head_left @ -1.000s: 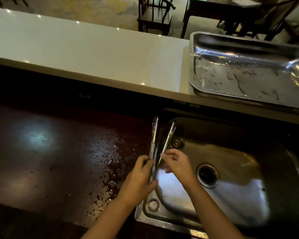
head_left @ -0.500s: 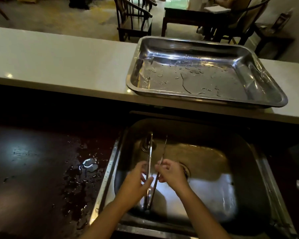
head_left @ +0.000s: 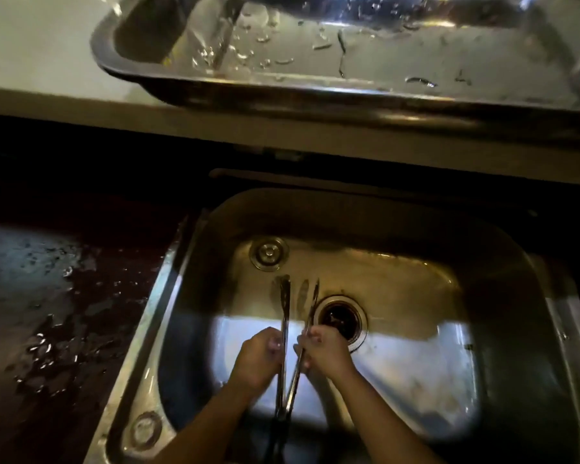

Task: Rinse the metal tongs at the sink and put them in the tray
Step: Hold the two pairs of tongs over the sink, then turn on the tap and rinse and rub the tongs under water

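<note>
The metal tongs (head_left: pixel 284 306) are inside the steel sink (head_left: pixel 503 262), arms spread in a narrow V with the tips pointing away from me, near the drain (head_left: pixel 341 318). My left hand (head_left: pixel 257 358) grips the left arm of the tongs. My right hand (head_left: pixel 325 351) grips the right arm. The hinge end sits low between my forearms. No running water is visible. The large steel tray (head_left: pixel 282 92) rests on the pale counter behind the sink, wet with droplets.
The dark worktop (head_left: pixel 57 313) left of the sink carries splashed water. A round overflow fitting (head_left: pixel 268 253) sits on the sink's back wall and a capped hole (head_left: pixel 144 430) on its front left rim. The pale counter ledge (head_left: pixel 47 48) runs across the top.
My view has dropped and moved closer to the sink, so the tray now fills the top edge. Both hands still hold the tongs, now deeper in the basin beside the drain.
</note>
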The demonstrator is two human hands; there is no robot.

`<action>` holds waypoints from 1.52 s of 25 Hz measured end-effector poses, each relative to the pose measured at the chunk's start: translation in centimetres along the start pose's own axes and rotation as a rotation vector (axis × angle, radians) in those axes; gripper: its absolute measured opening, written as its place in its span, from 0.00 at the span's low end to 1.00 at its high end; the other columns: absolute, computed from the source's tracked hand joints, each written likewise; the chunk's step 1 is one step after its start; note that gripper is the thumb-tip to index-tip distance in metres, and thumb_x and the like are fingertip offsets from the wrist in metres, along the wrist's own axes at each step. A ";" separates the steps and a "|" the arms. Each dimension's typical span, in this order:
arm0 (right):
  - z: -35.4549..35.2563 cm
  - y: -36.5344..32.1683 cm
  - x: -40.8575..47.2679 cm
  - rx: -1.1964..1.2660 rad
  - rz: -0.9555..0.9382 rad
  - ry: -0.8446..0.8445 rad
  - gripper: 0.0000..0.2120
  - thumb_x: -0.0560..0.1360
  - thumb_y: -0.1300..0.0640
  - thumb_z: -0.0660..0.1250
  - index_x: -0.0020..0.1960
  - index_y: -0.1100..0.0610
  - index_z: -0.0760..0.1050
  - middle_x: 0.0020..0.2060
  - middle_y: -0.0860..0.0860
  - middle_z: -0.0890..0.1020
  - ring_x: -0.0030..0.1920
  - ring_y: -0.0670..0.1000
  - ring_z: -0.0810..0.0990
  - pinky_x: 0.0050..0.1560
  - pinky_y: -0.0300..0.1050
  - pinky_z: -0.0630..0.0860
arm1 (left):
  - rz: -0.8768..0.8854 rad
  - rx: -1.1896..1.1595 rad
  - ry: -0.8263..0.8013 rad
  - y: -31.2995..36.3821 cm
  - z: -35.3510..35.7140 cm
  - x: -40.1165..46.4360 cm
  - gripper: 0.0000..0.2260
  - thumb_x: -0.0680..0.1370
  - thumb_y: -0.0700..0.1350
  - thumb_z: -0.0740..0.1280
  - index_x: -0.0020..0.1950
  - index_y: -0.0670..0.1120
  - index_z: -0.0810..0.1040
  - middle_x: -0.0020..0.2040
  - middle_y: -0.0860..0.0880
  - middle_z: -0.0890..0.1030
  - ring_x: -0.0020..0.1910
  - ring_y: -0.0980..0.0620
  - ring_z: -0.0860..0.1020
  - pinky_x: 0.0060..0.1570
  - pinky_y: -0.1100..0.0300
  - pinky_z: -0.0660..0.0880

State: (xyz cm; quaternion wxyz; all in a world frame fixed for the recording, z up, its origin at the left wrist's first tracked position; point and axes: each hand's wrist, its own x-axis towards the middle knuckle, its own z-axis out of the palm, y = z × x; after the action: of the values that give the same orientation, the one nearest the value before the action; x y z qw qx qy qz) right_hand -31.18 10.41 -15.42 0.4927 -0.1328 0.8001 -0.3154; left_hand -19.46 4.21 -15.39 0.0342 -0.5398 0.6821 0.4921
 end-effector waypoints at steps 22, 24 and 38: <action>0.2 -0.1 1.2 -0.384 -0.030 0.183 0.06 0.73 0.60 0.64 0.42 0.60 0.79 0.46 0.59 0.83 0.48 0.59 0.80 0.45 0.44 0.74 | -0.005 0.233 -0.091 -0.4 0.3 2.0 0.14 0.77 0.45 0.60 0.61 0.42 0.71 0.58 0.39 0.79 0.54 0.42 0.78 0.55 0.54 0.73; -1.4 -0.9 -1.2 -0.498 -0.046 0.143 0.09 0.74 0.57 0.62 0.50 0.58 0.78 0.51 0.57 0.82 0.52 0.58 0.79 0.49 0.47 0.75 | 0.083 0.399 -0.245 1.1 -0.8 0.6 0.14 0.78 0.47 0.59 0.61 0.42 0.71 0.61 0.39 0.77 0.58 0.42 0.76 0.57 0.53 0.71; -13.4 1.1 -19.5 -0.699 -0.156 0.617 0.15 0.78 0.51 0.56 0.58 0.57 0.75 0.56 0.56 0.80 0.53 0.57 0.78 0.46 0.46 0.72 | 0.760 0.713 -0.026 12.5 5.0 -13.5 0.15 0.78 0.52 0.57 0.59 0.46 0.72 0.56 0.44 0.80 0.52 0.43 0.78 0.49 0.51 0.73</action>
State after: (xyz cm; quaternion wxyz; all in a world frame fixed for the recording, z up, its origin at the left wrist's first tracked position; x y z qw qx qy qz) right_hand -33.42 26.47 1.88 0.1327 -0.2504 0.9550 -0.0878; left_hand -25.89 16.44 -2.28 0.0432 -0.2026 0.9547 0.2134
